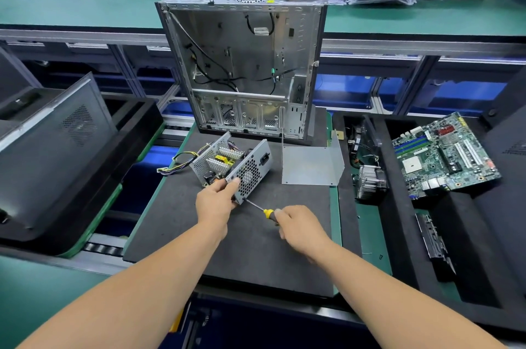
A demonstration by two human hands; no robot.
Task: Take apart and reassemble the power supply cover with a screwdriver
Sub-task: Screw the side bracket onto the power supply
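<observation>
The cover (311,162) is already removed and lies beside the power supply (232,168) on the mat (256,249). The supply is gripped by the left hand (216,200); the screwdriver (260,210), gripped by the right hand (299,227), is applied at its lower corner. Reassembly remains.

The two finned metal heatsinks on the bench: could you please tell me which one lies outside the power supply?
The round finned cooler right of the bent grey cover plate; the others sit inside the open power supply.

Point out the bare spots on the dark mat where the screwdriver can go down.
Bare: the mat in front of both hands, and right of the right hand below the metal cover. Crowded: the back, with power supply, cables and computer case.
</observation>
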